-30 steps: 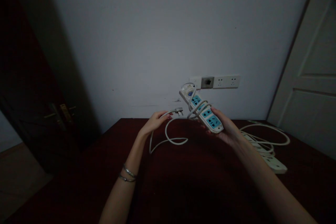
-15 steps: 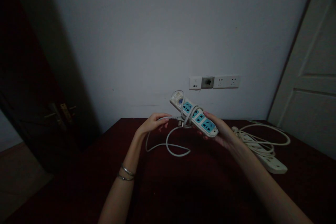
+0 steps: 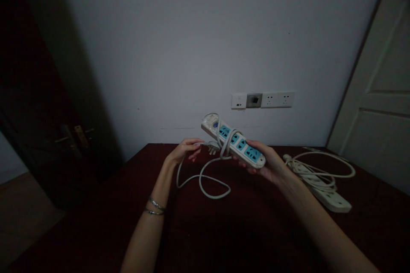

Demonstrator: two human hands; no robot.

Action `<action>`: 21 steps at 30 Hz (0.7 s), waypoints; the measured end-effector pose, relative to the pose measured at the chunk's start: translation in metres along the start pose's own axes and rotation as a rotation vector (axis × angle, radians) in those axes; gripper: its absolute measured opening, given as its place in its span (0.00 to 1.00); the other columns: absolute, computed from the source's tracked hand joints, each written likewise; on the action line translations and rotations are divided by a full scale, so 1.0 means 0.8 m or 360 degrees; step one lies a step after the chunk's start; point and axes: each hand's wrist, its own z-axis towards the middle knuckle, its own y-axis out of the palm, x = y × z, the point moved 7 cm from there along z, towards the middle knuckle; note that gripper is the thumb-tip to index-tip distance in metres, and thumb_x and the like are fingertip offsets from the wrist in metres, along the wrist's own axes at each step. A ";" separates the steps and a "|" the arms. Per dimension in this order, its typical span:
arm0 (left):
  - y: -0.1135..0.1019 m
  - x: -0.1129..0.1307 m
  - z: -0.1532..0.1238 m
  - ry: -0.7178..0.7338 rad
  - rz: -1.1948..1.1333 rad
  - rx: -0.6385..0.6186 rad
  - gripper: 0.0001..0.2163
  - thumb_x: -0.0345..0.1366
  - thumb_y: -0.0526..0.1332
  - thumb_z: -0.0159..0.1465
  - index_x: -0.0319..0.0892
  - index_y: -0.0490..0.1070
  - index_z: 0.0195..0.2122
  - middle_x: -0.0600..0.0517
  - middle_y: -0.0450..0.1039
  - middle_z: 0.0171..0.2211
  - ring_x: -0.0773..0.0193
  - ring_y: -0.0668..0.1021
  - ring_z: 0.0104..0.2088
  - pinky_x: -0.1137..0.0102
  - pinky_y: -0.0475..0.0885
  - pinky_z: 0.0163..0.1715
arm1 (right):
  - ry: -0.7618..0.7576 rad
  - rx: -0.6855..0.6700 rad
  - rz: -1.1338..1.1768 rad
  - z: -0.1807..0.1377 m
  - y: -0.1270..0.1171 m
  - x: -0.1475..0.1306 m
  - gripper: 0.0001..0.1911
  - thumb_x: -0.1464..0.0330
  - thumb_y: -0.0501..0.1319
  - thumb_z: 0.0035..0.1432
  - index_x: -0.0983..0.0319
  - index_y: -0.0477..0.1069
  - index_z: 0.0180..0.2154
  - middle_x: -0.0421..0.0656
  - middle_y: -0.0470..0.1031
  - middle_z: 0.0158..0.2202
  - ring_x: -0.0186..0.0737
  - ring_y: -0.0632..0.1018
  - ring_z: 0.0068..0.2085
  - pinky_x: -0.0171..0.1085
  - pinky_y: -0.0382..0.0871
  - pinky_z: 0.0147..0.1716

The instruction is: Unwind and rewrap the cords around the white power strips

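Note:
A white power strip (image 3: 241, 144) with blue socket faces and a dark blue switch is tilted above the table, its far end up to the left. My right hand (image 3: 264, 160) grips its near end, the thumb on the edge and the fingers partly hidden underneath. White cord winds around the strip's middle, and a loose loop of the cord (image 3: 215, 197) hangs below. My left hand (image 3: 184, 151) pinches the cord just behind the plug (image 3: 212, 147), whose metal prongs point down beside the strip.
A second white power strip (image 3: 333, 200) lies on the dark red table (image 3: 198, 239) at right, its coiled cord (image 3: 344, 175) on top. Wall sockets (image 3: 277, 100) are set in the wall behind. A dark door with a handle (image 3: 68, 138) stands at left, a pale door (image 3: 384, 136) at right.
The strip and both hands have shifted slightly left. The plug has turned so its prongs show more clearly, and the hanging cord loop sits a little lower.

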 end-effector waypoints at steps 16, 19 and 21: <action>0.031 0.005 0.005 0.0014 0.0321 -0.0100 0.15 0.40 0.58 0.58 0.37 0.72 0.43 0.57 0.60 0.16 0.75 0.57 0.13 0.75 0.47 0.13 | 0.0076 0.0137 -0.0018 0.012 -0.028 0.009 0.22 0.62 0.54 0.57 0.70 0.65 0.49 0.52 0.77 0.27 0.36 0.74 0.19 0.28 0.63 0.09; 0.032 0.004 0.006 -0.0008 0.0314 -0.0103 0.16 0.40 0.58 0.58 0.36 0.72 0.43 0.58 0.59 0.15 0.74 0.57 0.13 0.75 0.47 0.13 | 0.0088 0.0126 -0.0013 0.013 -0.029 0.010 0.22 0.62 0.53 0.58 0.70 0.65 0.49 0.53 0.77 0.27 0.36 0.73 0.18 0.28 0.64 0.09; 0.033 0.005 0.006 -0.0021 0.0312 -0.0100 0.16 0.40 0.58 0.58 0.36 0.73 0.43 0.58 0.59 0.14 0.74 0.56 0.13 0.75 0.47 0.12 | 0.0078 0.0115 -0.0015 0.013 -0.030 0.010 0.21 0.62 0.53 0.58 0.70 0.65 0.48 0.53 0.77 0.27 0.36 0.73 0.18 0.28 0.64 0.09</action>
